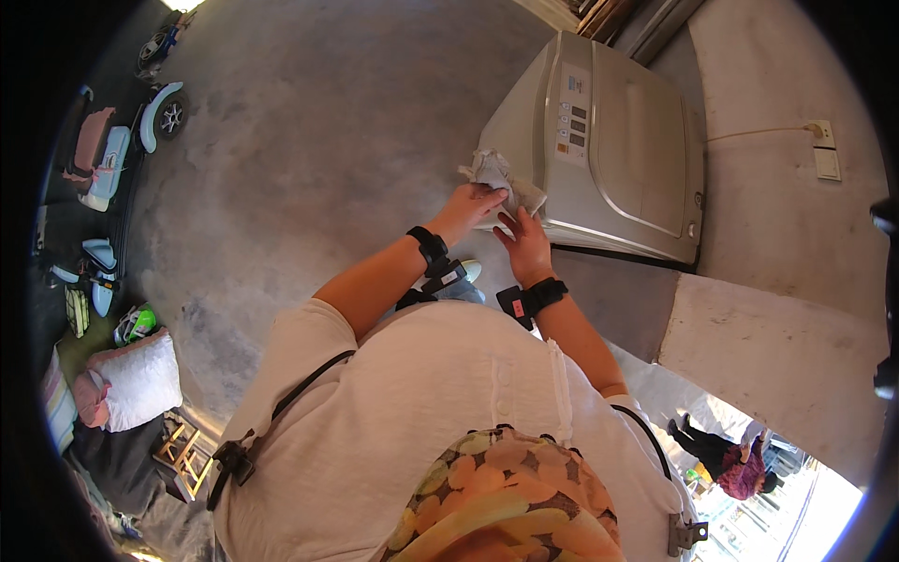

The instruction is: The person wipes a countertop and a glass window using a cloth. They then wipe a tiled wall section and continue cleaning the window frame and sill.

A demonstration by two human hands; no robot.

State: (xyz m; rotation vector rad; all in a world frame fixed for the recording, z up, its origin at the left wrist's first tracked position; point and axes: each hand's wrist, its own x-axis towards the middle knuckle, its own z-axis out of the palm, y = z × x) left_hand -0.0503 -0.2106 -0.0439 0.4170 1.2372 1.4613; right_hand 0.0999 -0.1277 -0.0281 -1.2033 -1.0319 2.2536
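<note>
My left hand [467, 208] grips a crumpled light-grey cloth [489, 168], its thumb lying across the fabric. One end of the cloth bunches above that hand, and a flatter corner hangs toward the right. My right hand [528, 246] is just below this corner, with its fingers spread and the fingertips at the fabric's edge. Whether those fingers pinch the cloth, I cannot tell. Both hands are at the near front corner of a silver top-loading washing machine [635, 154], whose lid is down. A control panel [574, 116] with several buttons runs along its front edge.
A wall socket [823, 132] with a plugged-in cord is on the right wall. To the left are a light-blue scooter wheel and fender [167, 116], a white cushion [140, 379] and a wooden stool [181, 453]. A person [730, 464] stands outside at lower right.
</note>
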